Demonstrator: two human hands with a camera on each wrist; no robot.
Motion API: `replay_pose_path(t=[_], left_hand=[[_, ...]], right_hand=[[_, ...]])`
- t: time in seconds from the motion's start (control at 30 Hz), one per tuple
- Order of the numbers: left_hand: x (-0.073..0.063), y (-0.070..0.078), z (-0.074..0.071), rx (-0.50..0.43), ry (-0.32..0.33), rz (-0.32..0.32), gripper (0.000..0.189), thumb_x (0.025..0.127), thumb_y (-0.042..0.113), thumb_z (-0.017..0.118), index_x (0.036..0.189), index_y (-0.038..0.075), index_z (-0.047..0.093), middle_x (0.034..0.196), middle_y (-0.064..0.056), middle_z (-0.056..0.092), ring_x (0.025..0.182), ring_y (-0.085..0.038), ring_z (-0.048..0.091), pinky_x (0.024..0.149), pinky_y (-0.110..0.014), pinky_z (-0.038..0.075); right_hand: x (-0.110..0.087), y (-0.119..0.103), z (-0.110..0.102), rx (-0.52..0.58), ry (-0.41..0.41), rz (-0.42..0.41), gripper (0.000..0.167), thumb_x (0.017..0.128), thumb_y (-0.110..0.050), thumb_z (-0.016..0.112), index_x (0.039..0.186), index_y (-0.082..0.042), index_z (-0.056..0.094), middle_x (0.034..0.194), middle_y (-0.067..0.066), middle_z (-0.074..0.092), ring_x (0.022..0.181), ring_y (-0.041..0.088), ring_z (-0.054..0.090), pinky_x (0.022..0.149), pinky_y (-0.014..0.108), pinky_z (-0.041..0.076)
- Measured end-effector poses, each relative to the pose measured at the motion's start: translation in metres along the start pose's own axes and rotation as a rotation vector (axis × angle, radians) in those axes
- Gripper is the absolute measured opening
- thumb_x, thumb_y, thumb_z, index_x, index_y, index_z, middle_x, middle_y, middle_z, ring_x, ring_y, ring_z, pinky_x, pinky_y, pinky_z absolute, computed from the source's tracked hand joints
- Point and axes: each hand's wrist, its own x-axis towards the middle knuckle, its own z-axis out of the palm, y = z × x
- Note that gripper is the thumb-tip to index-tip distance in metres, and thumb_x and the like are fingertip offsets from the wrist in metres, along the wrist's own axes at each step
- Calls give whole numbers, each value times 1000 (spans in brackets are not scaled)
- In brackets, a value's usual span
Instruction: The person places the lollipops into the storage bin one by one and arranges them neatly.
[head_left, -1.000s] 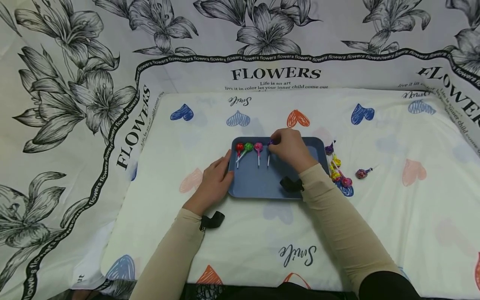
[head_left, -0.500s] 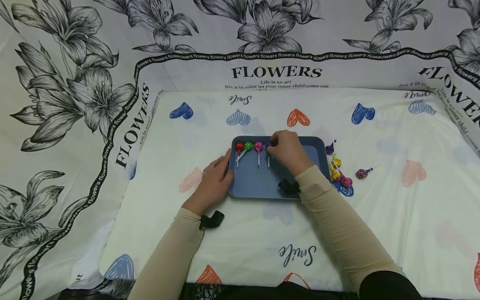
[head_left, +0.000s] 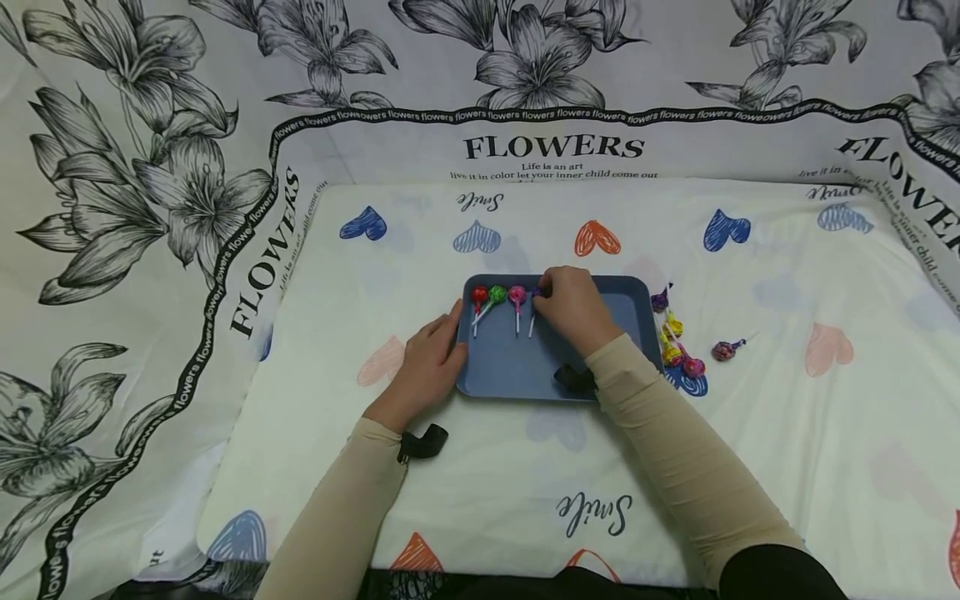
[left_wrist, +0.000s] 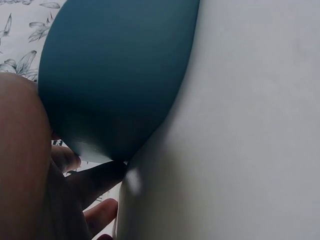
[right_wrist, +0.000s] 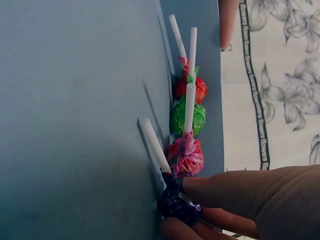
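Note:
A blue-grey tray [head_left: 498, 367] lies on the cloth. My left hand [head_left: 427, 360] rests along its left side, fingers straight against the edge. In the tray's far left part stand a red lollipop [head_left: 479, 295], a green lollipop [head_left: 497, 294] and a pink lollipop [head_left: 517, 294] in a row, sticks toward me. My right hand [head_left: 573, 304] pinches a dark purple lollipop [right_wrist: 177, 202] by its wrapped head, just right of the pink one. In the right wrist view, thumb and fingers close round that head while its white stick [right_wrist: 156, 145] points away from the hand.
Beside the tray's right edge lies a small cluster of lollipops, among them a purple lollipop [head_left: 660, 300], a yellow lollipop [head_left: 673, 323] and a pink lollipop [head_left: 693, 366]. Another dark reddish lollipop [head_left: 724, 349] lies apart, farther right. The cloth [head_left: 757, 458] has printed hearts.
My right hand has shifted slightly left and toward me with the purple lollipop, bringing it closer to the pink one. My left hand has stayed at the tray's side.

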Motion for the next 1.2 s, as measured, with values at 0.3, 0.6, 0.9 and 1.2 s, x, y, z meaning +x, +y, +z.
replay_pose_path(t=[0.3,0.6,0.9,1.2], left_hand=[[0,-2,2,-3,1,-4,67,109,35,39,171,27,14,172,-5,29,160,-32,18,126,-62,11],[1,-2,3,0,5,-8,67,109,34,40,171,29,14,172,-6,30,160,-33,19,126,-63,12],[1,-1,3,2,4,0,67,109,36,40,170,31,13,172,-5,30,160,-31,19,126,-61,12],[1,-2,3,2,5,-12,68,109,35,41,170,34,12,172,-4,30,160,-32,19,125,-63,14]], right_hand=[[0,-2,2,-6,-11,-19,23,97,-11,75,114,5,76,112,20,75,100,30,68,89,45,57],[1,0,3,-13,-7,-9,28,95,-14,78,114,6,76,113,21,75,99,30,67,90,46,56],[-4,0,-3,-64,-14,-13,32,96,-17,77,117,7,76,115,22,75,101,31,68,91,47,56],[-15,6,-13,-104,0,-3,38,96,-26,76,124,1,75,122,19,73,106,32,70,89,52,57]])
